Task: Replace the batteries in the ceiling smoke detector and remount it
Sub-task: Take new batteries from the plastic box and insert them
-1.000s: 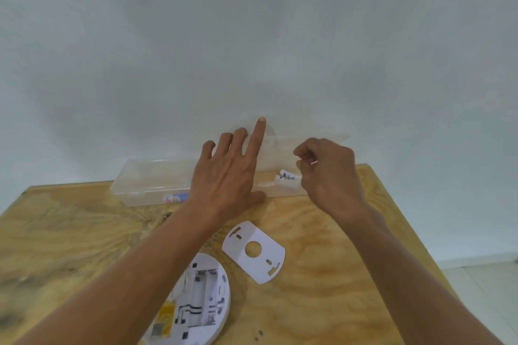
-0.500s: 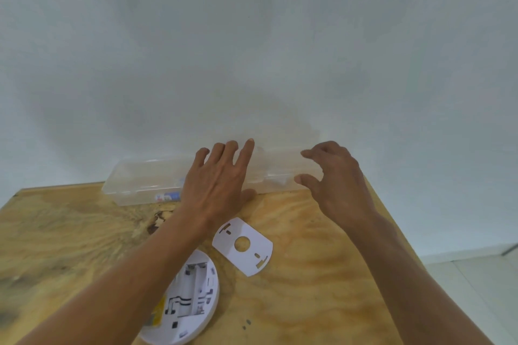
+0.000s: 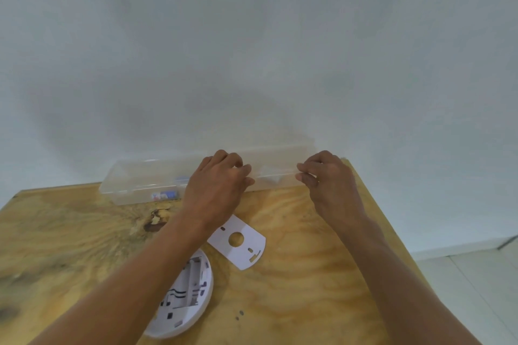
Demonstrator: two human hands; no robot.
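I am resting both hands on the long clear plastic box (image 3: pixel 145 179) that is lying along the far edge of the plywood table (image 3: pixel 294 288), against the white wall (image 3: pixel 252 36). My left hand (image 3: pixel 215 190) is curling its fingers over the near top edge of the box around its middle, thumb tucked against the front wall. My right hand (image 3: pixel 328 179) is doing the same near the box's right end, fingers bent and fingertips (image 3: pixel 301 169) touching the lid edge. Both hands are half closed on the box; I cannot tell whether they are truly squeezing it or just pressing on it. Through the box wall, just left of my left hand, a small blue and white item (image 3: pixel 164 195) is showing, too blurred to read.

The smoke detector (image 3: pixel 187 297) is lying on the table below my left forearm, back side up, with its battery bay facing me and partly hidden by the arm. Its white mounting plate (image 3: pixel 241 244) is lying flat between my two wrists, just beside the detector and apart from the box. Two tiny dark specks (image 3: pixel 239 314) are sitting on the wood to the right of the detector.
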